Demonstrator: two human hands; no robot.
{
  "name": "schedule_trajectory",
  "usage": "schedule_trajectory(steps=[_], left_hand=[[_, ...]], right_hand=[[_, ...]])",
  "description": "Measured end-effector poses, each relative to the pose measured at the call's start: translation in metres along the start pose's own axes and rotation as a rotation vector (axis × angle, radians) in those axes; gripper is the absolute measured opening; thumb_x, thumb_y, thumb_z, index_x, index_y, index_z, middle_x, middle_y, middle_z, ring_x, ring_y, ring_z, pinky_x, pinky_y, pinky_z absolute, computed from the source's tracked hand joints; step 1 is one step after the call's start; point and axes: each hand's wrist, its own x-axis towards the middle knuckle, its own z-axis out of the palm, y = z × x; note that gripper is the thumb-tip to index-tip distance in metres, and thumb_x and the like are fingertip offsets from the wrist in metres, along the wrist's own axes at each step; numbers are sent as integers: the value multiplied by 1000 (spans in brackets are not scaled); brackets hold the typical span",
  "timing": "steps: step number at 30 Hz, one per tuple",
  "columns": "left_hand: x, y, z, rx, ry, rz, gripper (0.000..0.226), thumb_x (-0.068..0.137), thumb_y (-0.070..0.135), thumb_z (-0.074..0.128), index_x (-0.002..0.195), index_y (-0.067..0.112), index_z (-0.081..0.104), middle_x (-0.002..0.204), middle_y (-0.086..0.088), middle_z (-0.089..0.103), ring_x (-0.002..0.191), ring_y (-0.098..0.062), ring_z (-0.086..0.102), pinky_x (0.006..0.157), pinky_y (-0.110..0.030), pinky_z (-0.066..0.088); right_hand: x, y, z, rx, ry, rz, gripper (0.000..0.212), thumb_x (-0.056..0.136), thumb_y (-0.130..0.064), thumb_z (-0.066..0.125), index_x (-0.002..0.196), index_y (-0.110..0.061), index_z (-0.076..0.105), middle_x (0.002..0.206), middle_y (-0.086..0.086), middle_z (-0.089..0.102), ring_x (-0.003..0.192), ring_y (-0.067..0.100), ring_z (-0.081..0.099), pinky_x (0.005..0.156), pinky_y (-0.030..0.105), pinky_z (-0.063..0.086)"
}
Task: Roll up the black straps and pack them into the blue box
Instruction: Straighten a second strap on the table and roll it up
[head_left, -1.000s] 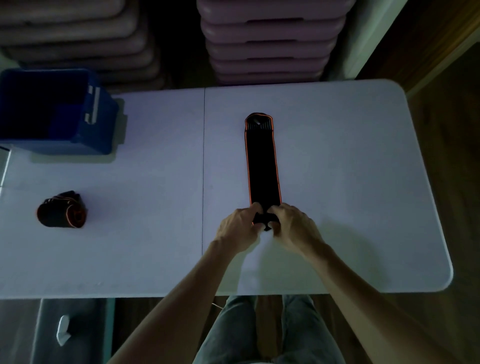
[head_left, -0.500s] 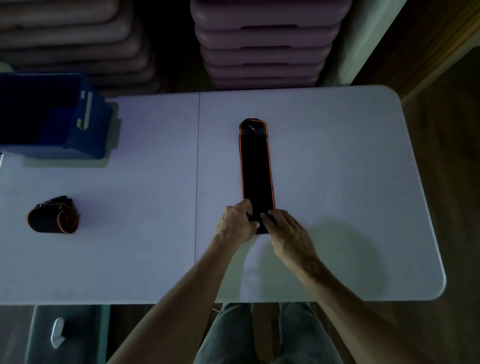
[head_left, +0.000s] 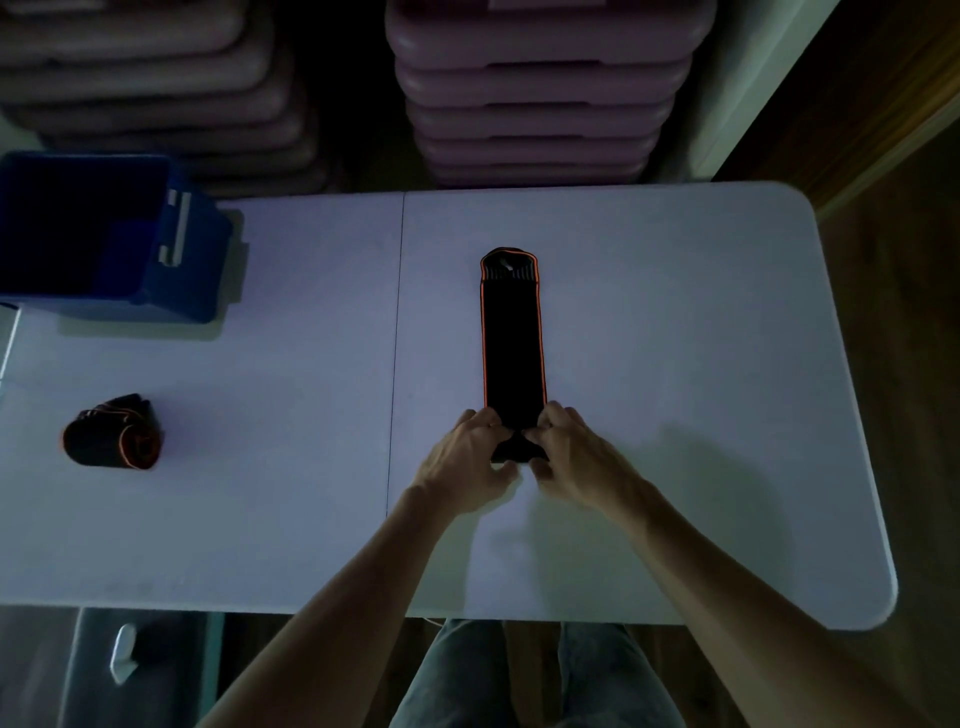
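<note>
Black strap (head_left: 513, 343) lies flat, lengthwise on the white table (head_left: 675, 312), right of the centre seam, far end w/ ribbed tab pointing away from the person. Near end sits under both hands. Vs 1 s ago: a small dark roll shows btwn the hands again, same as 1 s back; at 0.5 s it was covered by fingers pressing flat. Visible flat length approx unchanged, so the roll has barely advanced. Likely just the first turn or two done, most of the strap left to roll.

Left hand (head_left: 467, 460) and right hand (head_left: 574, 457): both curled, fingertips pinching the rolled near end from either side, thumbs tucked under toward the person.

Count: 2 straps total. 1 flat in work, 1 rolled strap (head_left: 114, 434) already done, lying near the table's left edge, well apart from the hands, not yet boxed. 1 blue box (head_left: 192, 260) at far-left corner, open top; interior too dark to tell contents. 2 stacks of purplish trays behind the table.
</note>
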Motion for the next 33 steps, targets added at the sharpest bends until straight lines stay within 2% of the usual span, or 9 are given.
schedule_trajectory(steps=[2,6,11,15,19,21,24,28,33], left_hand=[[9,0,-7,-16,-9,-31,30,78,33,52,96,19,71,100,-1,65,95,-21,58,82,-37,52],[22,5,-14,-81,42,-152,26,88,27,57,112,15,59,100,-9,62,90,-28,60,75,-39,53],[31,3,-12,-97,84,-244,29,93,28,57,115,10,65,116,-9,56,115,-24,47,93,-37,47],[41,7,-14,-95,107,-308,32,93,29,55,119,11,60,119,-9,55,118,-26,46,92,-41,49],[44,11,-13,-91,185,-300,27,92,29,58,116,17,57,117,-7,52,114,-25,47,76,-39,51],[45,11,-13,-66,208,-276,25,92,28,59,115,16,60,118,-6,52,114,-25,48,76,-41,53],[43,6,-15,-35,201,-226,28,93,28,56,116,15,63,119,-3,56,111,-23,49,83,-44,54],[42,5,-16,-16,198,-181,37,84,20,50,120,17,61,119,0,55,110,-22,49,75,-43,55],[48,10,-18,-53,232,-174,43,78,15,59,120,17,53,116,2,60,110,-23,52,73,-40,54]], right_hand=[[8,4,-5,41,-37,24,30,93,-21,52,120,-13,62,115,7,46,111,22,47,89,34,50],[18,9,-7,122,28,85,29,97,-22,47,122,-9,58,113,10,55,102,26,57,85,39,51],[29,9,-8,172,165,121,22,93,-22,55,110,-10,61,108,9,51,94,27,59,81,41,55],[30,8,-12,59,280,13,24,89,-22,63,111,-14,58,111,3,52,99,20,53,68,34,56],[25,18,-10,-117,212,-143,44,64,-19,82,104,-10,64,108,6,62,96,26,62,68,33,59],[26,20,-8,-145,216,-163,46,58,-10,81,101,-9,64,105,7,64,93,27,63,69,33,59],[34,17,-13,-106,194,-124,37,71,-9,71,107,-9,63,109,6,62,97,26,60,70,37,60],[43,16,-30,-30,103,-73,37,81,-24,62,116,-10,58,118,5,55,108,24,52,78,41,57],[57,16,-45,-28,39,-19,30,89,-30,57,111,-10,62,122,8,49,108,26,49,76,42,56]])
